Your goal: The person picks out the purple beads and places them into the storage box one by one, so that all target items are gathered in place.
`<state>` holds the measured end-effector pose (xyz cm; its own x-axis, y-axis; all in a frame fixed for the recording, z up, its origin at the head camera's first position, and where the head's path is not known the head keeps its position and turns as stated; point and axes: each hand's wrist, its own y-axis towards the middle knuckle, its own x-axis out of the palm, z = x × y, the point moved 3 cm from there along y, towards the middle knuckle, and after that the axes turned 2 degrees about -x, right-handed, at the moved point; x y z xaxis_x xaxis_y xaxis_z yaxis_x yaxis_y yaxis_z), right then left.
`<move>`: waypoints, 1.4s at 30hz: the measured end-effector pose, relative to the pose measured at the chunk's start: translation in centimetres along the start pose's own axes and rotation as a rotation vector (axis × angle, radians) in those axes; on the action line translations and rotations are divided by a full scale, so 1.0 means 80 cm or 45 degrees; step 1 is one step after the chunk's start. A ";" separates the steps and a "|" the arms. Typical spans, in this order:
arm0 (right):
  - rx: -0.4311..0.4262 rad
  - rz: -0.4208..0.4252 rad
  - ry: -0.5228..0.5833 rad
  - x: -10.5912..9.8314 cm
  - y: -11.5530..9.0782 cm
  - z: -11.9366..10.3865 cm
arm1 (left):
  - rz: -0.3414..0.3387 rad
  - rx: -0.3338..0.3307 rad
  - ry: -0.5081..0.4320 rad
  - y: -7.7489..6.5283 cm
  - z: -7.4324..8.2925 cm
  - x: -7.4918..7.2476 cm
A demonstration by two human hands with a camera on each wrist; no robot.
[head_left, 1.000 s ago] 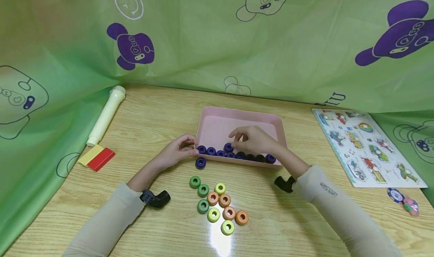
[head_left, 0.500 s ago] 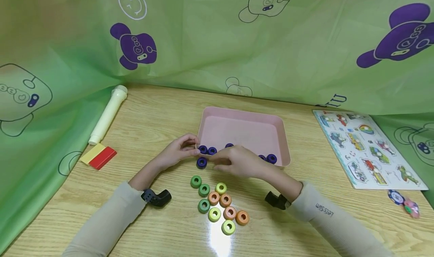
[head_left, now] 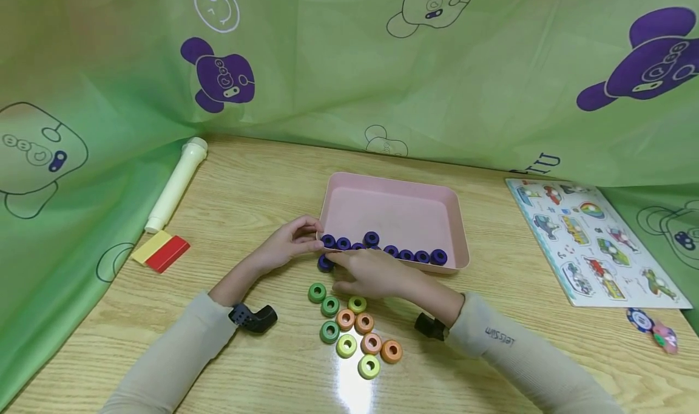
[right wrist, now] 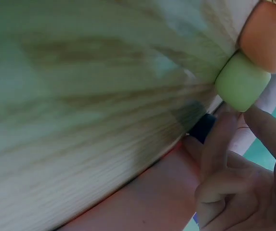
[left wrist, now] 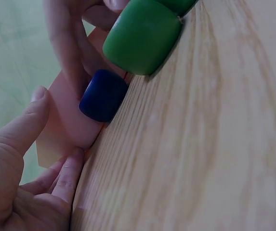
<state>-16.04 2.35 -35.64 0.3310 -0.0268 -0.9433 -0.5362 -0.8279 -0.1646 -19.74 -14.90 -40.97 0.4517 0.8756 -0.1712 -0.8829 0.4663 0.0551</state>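
My left hand holds the front left corner of the shallow pink tray, thumb and fingers at its two walls. Several dark blue ring beads stand along the tray's front wall inside, with one set behind the row. Just outside that wall, a dark blue bead rests on the table. My right hand reaches over from the right, and a fingertip touches this bead. Its thumb lies apart from the bead, close to a yellow bead in the right wrist view.
Loose green, yellow and orange beads lie in front of the tray. A cream tube and a yellow-red block lie left. On the right are a picture puzzle board and small trinkets. A green curtain hangs behind.
My right hand has come out of the tray, over its front wall, and moved left and nearer to the bead outside. My left hand has stayed at the tray corner.
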 end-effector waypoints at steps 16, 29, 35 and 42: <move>-0.086 0.016 0.125 0.003 0.000 0.001 | 0.021 0.000 0.009 -0.001 -0.001 0.000; -0.094 0.027 0.133 0.003 -0.006 0.004 | 0.006 0.024 0.002 0.001 -0.002 0.000; -0.030 0.120 0.230 -0.017 -0.035 0.013 | 0.014 0.035 -0.015 0.002 0.000 0.001; 0.035 0.314 0.188 -0.045 -0.076 0.045 | 0.010 0.036 -0.015 0.002 0.000 0.001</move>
<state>-16.79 9.47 -32.25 0.2963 -0.3082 -0.9040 -0.6348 -0.7707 0.0547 -19.83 -14.75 -41.01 0.4461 0.8808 -0.1589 -0.8827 0.4623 0.0841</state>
